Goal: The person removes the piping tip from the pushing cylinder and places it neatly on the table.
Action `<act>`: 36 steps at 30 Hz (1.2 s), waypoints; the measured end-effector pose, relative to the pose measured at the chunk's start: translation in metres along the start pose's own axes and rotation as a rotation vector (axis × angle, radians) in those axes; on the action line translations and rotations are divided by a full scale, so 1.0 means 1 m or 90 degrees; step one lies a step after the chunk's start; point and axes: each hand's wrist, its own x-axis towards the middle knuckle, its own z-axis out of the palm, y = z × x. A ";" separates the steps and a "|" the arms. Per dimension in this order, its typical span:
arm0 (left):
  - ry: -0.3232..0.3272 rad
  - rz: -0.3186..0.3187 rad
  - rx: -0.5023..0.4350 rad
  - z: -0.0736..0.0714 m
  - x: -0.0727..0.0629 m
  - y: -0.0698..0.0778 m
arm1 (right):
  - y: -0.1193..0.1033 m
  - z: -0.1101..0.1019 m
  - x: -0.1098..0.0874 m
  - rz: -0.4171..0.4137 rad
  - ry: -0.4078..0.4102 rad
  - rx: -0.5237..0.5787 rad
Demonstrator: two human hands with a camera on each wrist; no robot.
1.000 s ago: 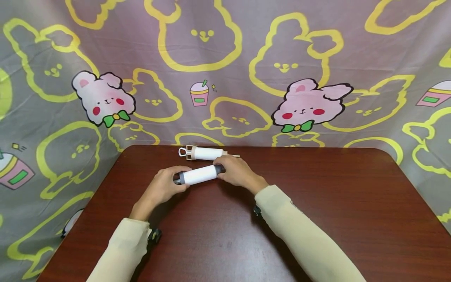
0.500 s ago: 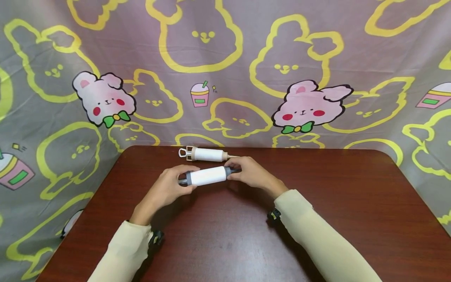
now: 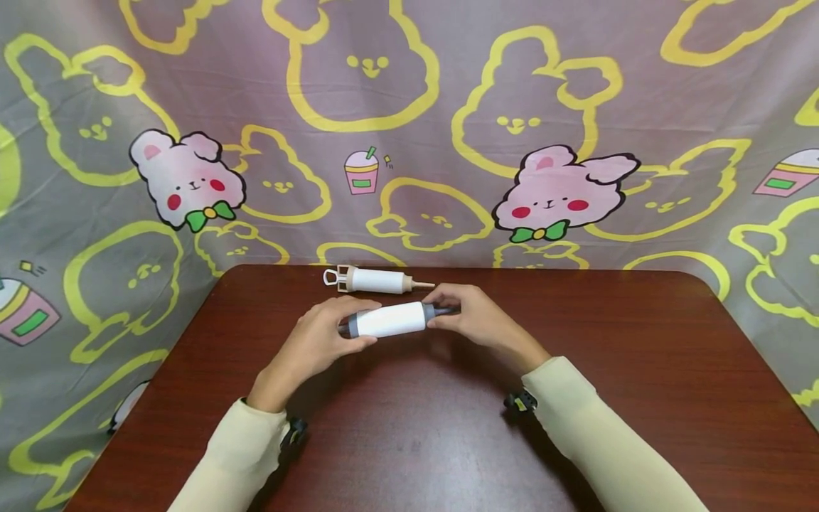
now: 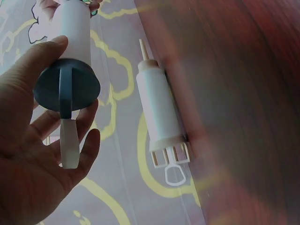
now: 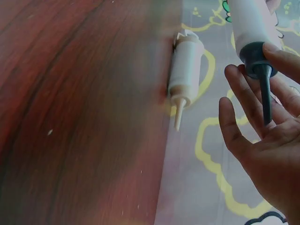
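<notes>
Shifted rightward, smooth white grey-ended cylinder [image 3: 392,320], left hand [image 3: 320,334] gripping one end, right hand [image 3: 481,316] pinching the other

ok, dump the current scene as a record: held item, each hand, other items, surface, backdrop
held item: gray-ended syringe, white barrel, lying roughly sideways between the hands
left hand: grips its handle end
right hand: pinches its nozzle end
other item: beige-ended syringe, lying on its side behind the held one, tip toward the right
surface: reddish-brown table
backdrop: patterned cloth, yellow outlines, pink bunny faces
</notes>
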 end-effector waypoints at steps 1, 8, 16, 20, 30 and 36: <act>0.004 0.013 0.003 0.001 0.001 0.001 | 0.000 -0.002 -0.002 0.000 0.002 0.004; 0.031 0.085 0.024 0.007 0.007 0.011 | 0.002 -0.015 -0.019 0.004 0.014 0.019; 0.037 0.138 0.022 0.013 0.015 0.021 | 0.004 -0.027 -0.031 0.000 0.032 0.047; 0.047 0.162 0.023 0.016 0.018 0.023 | 0.003 -0.031 -0.037 0.013 0.040 0.055; 0.043 0.177 0.004 0.017 0.021 0.029 | 0.003 -0.036 -0.047 0.021 0.045 0.074; 0.030 0.173 -0.019 0.016 0.023 0.032 | 0.002 -0.036 -0.051 -0.003 0.049 0.079</act>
